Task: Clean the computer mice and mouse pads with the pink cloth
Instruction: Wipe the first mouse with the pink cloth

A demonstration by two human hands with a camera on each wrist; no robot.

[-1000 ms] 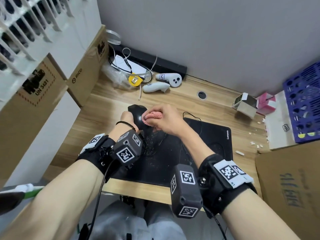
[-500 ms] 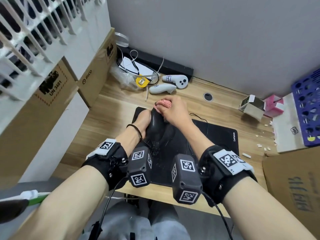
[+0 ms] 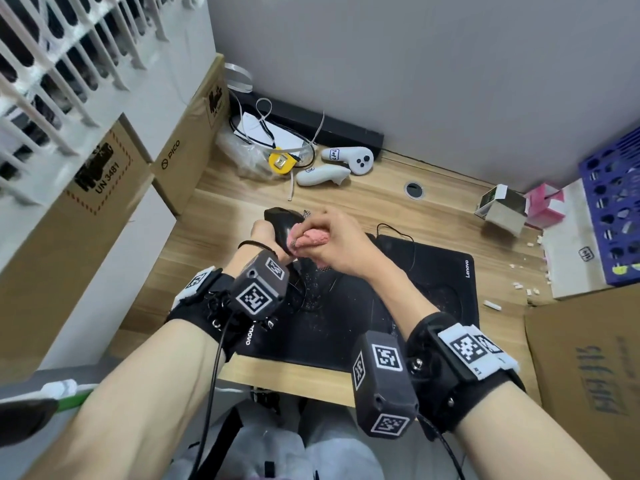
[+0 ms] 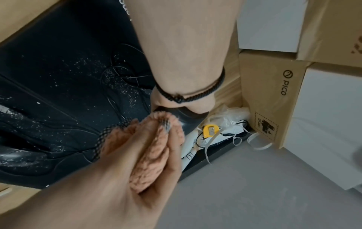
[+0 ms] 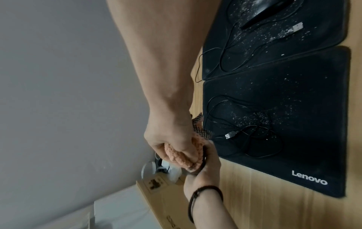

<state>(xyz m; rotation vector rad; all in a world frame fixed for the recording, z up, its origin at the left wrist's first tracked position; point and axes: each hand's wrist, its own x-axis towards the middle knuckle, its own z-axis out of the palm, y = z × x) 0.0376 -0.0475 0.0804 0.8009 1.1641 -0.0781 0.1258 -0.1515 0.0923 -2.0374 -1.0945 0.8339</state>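
Left hand (image 3: 265,233) grips mouse (image 3: 282,221), now lifted off the pad (image 3: 436,271) again after dipping. Right hand (image 3: 332,245) clutches bunched cloth (image 3: 311,239) against it. Wiping ongoing; pads remain speckled.

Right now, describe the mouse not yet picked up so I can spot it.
Two black pads lie side by side on the wooden desk; take the right pad. The dusty mouse lies flat there, speckled white, while the other mouse is held up in the left hand.
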